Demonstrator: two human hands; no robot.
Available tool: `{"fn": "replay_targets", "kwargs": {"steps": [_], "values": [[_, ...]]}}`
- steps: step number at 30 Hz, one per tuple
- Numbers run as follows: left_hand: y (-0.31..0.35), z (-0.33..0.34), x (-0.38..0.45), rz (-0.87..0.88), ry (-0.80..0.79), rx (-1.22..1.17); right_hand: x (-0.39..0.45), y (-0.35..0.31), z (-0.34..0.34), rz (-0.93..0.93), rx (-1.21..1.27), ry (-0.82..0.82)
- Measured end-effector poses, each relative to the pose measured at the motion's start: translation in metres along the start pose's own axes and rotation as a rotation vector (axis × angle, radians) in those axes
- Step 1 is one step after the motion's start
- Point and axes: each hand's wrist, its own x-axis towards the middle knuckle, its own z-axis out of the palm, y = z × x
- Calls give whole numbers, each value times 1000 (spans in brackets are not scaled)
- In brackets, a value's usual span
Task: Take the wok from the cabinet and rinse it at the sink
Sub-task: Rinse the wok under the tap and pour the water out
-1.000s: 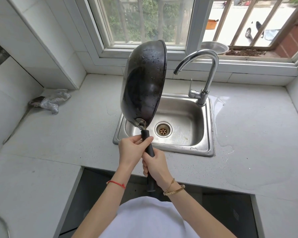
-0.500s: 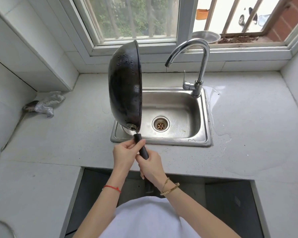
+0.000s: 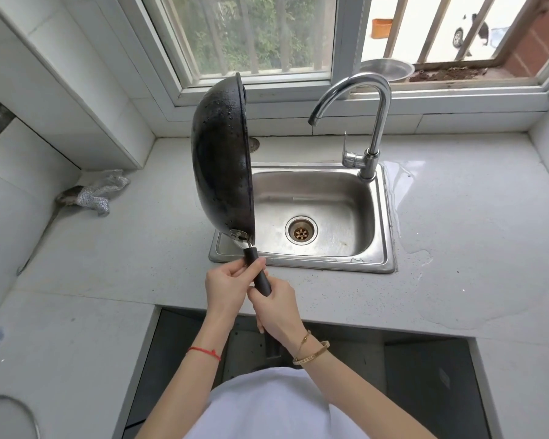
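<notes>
A black wok (image 3: 222, 160) stands on edge over the left rim of the steel sink (image 3: 377, 217), its wet rounded underside facing left and its rim facing the basin. Its black handle (image 3: 260, 274) points down toward me. My left hand (image 3: 227, 289) grips the upper handle. My right hand (image 3: 278, 312) grips the handle just below. The chrome tap (image 3: 374, 99) arches over the basin with no water running. The drain (image 3: 301, 231) shows in the basin floor.
A crumpled grey cloth (image 3: 97, 193) lies on the counter at the left wall. Spilled water (image 3: 406, 223) wets the counter right of the sink. A steel bowl (image 3: 387, 68) sits on the window ledge. An open cabinet gap (image 3: 178, 350) lies below the counter.
The wok has turned further onto its edge and shifted left, so more of the basin and drain shows. Both hands stay on the handle.
</notes>
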Motion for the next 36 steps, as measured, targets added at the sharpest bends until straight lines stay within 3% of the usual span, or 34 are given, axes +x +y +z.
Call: {"fn": "replay_targets", "kwargs": {"steps": [21,30,36], "values": [[35,-1,-15,126,24,-33,-10,-26,-6,-29,157,-25],[16,16,-12,-3,0,53,-6,-6,-13,50,72,28],[20,18,-14,43,8,11,-6,-5,-17,16,54,33]]}}
